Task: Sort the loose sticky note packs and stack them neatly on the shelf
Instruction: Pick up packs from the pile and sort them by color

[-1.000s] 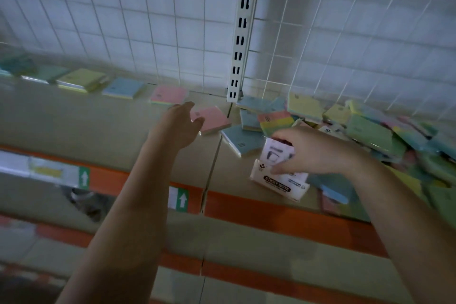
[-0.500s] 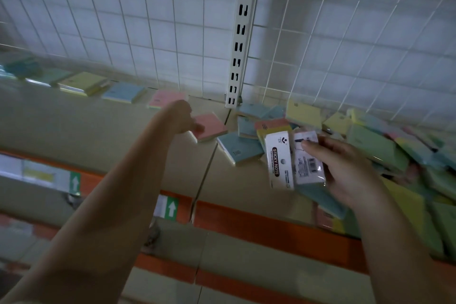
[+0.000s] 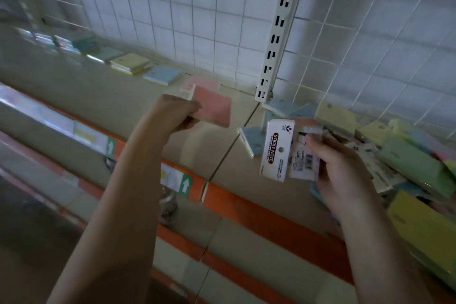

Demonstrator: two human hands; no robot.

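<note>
- Head view: your left hand pinches a pink sticky note pack above the shelf, fingers curled round its edge.
- Your right hand grips white "STICKY NOTE" packs, fingers curled behind.
- A loose pile of packs lies on the shelf's right; a row of packs lines the back left.

A pink sticky note pack is lifted off the shelf, tilted, pinched at its near-left corner by the left hand. Two white carded packs, the front one printed "STICKY NOTE", stand nearly upright in the right hand above the shelf's front edge. Along the shelf's back edge lies a spaced row of flat packs: pink, blue, yellow, green. A loose heap of mixed packs fills the shelf's right end.
</note>
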